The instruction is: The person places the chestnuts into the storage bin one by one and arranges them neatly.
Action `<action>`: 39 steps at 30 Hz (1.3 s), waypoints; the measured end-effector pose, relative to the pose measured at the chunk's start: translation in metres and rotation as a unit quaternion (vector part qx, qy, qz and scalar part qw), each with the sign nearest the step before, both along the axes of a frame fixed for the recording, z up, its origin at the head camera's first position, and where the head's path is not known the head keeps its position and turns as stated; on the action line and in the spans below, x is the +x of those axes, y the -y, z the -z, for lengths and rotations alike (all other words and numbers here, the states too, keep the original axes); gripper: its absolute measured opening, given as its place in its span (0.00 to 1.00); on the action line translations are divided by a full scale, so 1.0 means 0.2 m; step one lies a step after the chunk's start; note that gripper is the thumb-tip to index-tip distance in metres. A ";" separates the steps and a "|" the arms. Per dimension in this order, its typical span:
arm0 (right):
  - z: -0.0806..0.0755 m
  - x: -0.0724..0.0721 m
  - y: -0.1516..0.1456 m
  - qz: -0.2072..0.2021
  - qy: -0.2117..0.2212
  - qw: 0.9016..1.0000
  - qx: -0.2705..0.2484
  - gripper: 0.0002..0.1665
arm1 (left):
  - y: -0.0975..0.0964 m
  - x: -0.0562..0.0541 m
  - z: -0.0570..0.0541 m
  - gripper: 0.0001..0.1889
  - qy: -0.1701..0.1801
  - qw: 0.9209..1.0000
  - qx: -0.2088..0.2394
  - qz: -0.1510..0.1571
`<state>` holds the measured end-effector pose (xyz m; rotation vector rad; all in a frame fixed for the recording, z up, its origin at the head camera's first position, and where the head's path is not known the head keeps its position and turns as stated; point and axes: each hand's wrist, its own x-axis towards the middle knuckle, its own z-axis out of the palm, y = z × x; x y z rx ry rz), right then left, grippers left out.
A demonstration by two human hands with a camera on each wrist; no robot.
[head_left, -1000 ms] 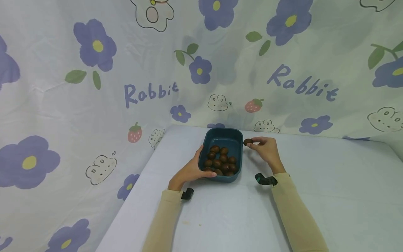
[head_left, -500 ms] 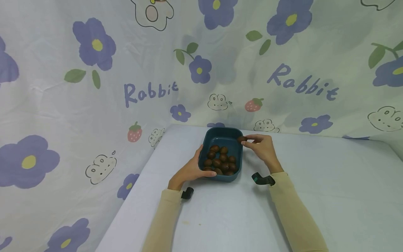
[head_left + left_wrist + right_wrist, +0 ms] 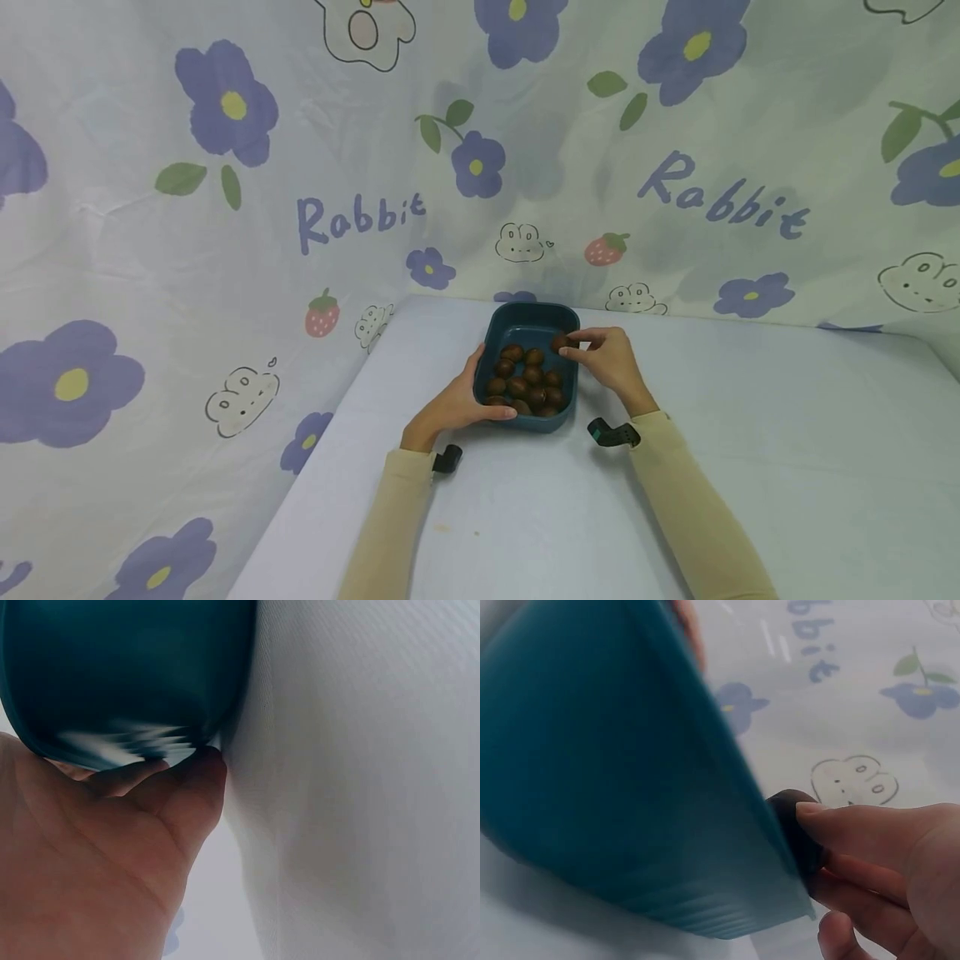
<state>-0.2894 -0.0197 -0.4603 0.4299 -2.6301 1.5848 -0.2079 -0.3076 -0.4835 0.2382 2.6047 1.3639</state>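
Note:
A dark teal plastic box (image 3: pixel 537 333) stands on the white table, with several shiny brown, nut-like round things (image 3: pixel 517 387) gathered mostly in its near half. Its near-left corner is held by my left hand (image 3: pixel 457 402), the thumb lying along the near rim and the fingers against the left wall. My right hand (image 3: pixel 609 357) pinches another brown nut-like thing (image 3: pixel 561 342) between thumb and fingers, over the right side of the box near the rim. In the right wrist view that held thing (image 3: pixel 799 829) looks dark and is partly behind the box rim.
A white cloth-covered table (image 3: pixel 540 517) lies under the box. Behind it hangs a patterned curtain (image 3: pixel 360 150) with purple flowers and rabbits, close to the far end of the box. Black camera mounts (image 3: pixel 613 433) sit on both wrists.
My right hand has carried the brown nut-like thing left, from outside the box across its right rim to over the inside. My left hand and the box have stayed put.

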 end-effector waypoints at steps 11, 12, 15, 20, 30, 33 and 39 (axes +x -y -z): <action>0.01 0.01 0.06 -0.024 -0.026 0.998 0.054 0.19 | -0.01 0.00 -0.01 0.75 0.009 1.000 -0.006 -0.003; 0.01 0.01 0.06 -0.026 -0.028 0.998 0.058 0.19 | -0.01 0.00 -0.01 0.74 0.008 1.000 -0.004 -0.002; 0.01 0.02 0.07 -0.029 -0.031 0.997 0.070 0.19 | -0.01 0.00 -0.01 0.74 0.007 1.000 0.000 0.000; 0.01 0.04 0.08 -0.020 -0.033 0.994 0.102 0.20 | -0.01 -0.01 0.00 0.74 0.012 1.000 -0.006 -0.008; 0.00 0.07 0.11 -0.008 -0.020 0.987 0.161 0.20 | 0.00 -0.01 0.00 0.74 0.015 1.000 -0.016 -0.009; 0.00 0.07 0.12 -0.006 -0.023 0.986 0.163 0.20 | 0.00 -0.01 0.00 0.74 0.014 1.000 -0.015 -0.009; 0.00 0.07 0.13 -0.003 -0.034 0.985 0.171 0.19 | 0.00 0.00 0.00 0.75 0.010 1.000 -0.016 -0.009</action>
